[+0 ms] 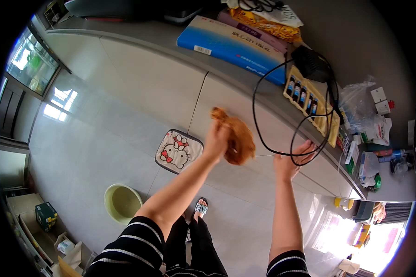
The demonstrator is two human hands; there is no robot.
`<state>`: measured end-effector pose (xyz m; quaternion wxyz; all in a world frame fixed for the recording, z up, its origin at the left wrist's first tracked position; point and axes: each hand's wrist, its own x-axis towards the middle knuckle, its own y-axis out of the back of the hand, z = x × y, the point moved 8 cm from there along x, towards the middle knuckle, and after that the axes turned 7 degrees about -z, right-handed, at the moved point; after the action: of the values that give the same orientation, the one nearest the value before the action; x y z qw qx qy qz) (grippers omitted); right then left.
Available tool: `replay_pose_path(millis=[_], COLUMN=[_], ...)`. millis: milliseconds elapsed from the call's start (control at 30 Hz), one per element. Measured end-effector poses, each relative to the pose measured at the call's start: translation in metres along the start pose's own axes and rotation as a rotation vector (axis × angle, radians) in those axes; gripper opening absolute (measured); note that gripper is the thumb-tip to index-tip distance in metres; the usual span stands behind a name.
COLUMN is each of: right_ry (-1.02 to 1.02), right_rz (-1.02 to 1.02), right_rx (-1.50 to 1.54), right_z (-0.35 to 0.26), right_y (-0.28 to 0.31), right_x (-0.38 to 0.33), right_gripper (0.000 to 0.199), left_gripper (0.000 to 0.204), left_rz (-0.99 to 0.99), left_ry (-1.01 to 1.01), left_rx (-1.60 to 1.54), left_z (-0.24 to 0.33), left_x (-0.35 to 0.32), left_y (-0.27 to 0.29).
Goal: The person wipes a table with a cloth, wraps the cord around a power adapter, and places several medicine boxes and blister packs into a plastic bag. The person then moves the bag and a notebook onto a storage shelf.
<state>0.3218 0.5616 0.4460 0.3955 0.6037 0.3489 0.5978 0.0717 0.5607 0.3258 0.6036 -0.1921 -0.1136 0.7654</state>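
Note:
A crumpled brown cloth (238,141) hangs from my left hand (217,140), whose fingers are closed around its upper left part. The cloth is held in front of the pale cabinet front and is slightly blurred. At the counter's edge, my right hand (293,160) has its fingers stretched out and apart. A looped black cable (255,121) dangles over the edge and crosses in front of those fingers. Whether the hand touches the cable or only the edge, I cannot tell. The cable leads to a black power adapter (311,63) on the grey counter (157,48).
On the counter lie a blue box (233,48), a cream tray of small dark bottles (330,124) and clear plastic bags (358,99). Below, a cartoon-printed seat mat (168,162) and a pale green bucket (109,198) are near my feet. Opened cartons (74,256) stand at lower left.

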Motion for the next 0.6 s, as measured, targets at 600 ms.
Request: replay_pose_path(millis=[600], right_ry=[-0.499], right_rz=[-1.009], right_rx=[2.291], right_z=[-0.086], right_y=[0.167], right_x=[-0.183], right_gripper=[0.083], left_gripper=[0.036], left_rz=[-0.415], left_ry=[0.512], left_rx=[-0.449], left_z=[0.139], left_x=[-0.26], left_y=[-0.052])
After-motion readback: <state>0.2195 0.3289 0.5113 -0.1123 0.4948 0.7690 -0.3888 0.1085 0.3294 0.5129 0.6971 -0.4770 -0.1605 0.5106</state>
